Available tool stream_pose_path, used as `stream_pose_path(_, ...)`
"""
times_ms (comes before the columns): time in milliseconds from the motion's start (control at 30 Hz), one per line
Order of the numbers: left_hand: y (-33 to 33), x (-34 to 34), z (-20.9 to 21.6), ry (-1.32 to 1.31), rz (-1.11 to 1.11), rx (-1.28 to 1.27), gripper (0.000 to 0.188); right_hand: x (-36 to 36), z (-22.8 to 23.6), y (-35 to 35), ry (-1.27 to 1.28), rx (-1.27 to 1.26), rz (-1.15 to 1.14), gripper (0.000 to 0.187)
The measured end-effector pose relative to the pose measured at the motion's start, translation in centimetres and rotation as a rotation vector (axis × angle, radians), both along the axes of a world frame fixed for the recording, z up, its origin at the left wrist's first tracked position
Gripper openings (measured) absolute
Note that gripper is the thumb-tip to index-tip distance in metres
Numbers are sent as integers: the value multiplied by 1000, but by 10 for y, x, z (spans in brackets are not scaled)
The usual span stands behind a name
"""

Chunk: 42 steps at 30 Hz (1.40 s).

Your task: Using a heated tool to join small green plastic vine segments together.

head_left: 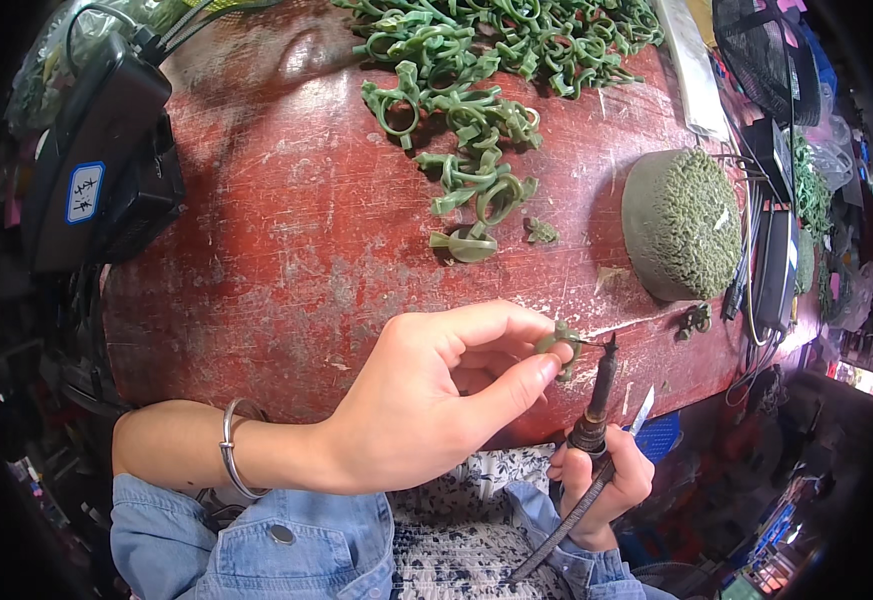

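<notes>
A person's left hand (426,400) is curled, its thumb and forefinger pinched on a small green wax ring-shaped piece (559,345), which sits at the near edge of the table, just above the lap. A silver bangle (233,450) circles that wrist, above a blue denim sleeve (256,545).

The right hand (601,485) is wrapped closed around a slim dark pen-like tool with a metal collar (596,400), held upright; its fine tip meets the green piece. A dark braided cord (561,530) trails down from the tool past the hand.

Both hands work over a worn red wooden table (296,240), scratched and dusted white. Farther back lies a loose heap of similar green wax ring pieces (486,60), with a few strays (476,190) nearer the hands. To the right stands a round grey-green block with a rough, tufted top (681,220). At the far left rests a black box-shaped device with cables (96,150). A black mesh fan (766,50) shows at the upper right.
</notes>
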State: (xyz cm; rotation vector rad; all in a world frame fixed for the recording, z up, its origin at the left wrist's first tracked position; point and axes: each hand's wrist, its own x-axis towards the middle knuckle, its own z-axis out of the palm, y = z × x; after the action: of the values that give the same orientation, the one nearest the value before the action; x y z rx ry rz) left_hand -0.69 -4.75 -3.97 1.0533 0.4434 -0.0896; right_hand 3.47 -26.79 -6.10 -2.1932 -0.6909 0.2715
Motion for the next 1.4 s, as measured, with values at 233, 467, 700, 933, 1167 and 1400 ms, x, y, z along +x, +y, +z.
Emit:
stream_pose_path(233,0,2,3,13,4,-27,21,-6,-9,-7,42,141,-86,42)
stream_pose_path(467,2,1,5,20,-22,-33,21,-5,-9,-8,42,116,-60,42)
stream_pose_path(700,1,-1,4,8,-46,31,25,-5,-10,-4,62,143,-103,38)
stream_pose_path(933,-1,2,6,-73,-29,130,25,5,11,4,189,257,-278,33)
stream_pose_path(1167,-1,1,7,-80,78,70,19,70,53,7,-159,155,-338,16)
stream_pose_path(1400,-1,1,2,-203,137,122,12,160,48,17,-549,-79,-363,26)
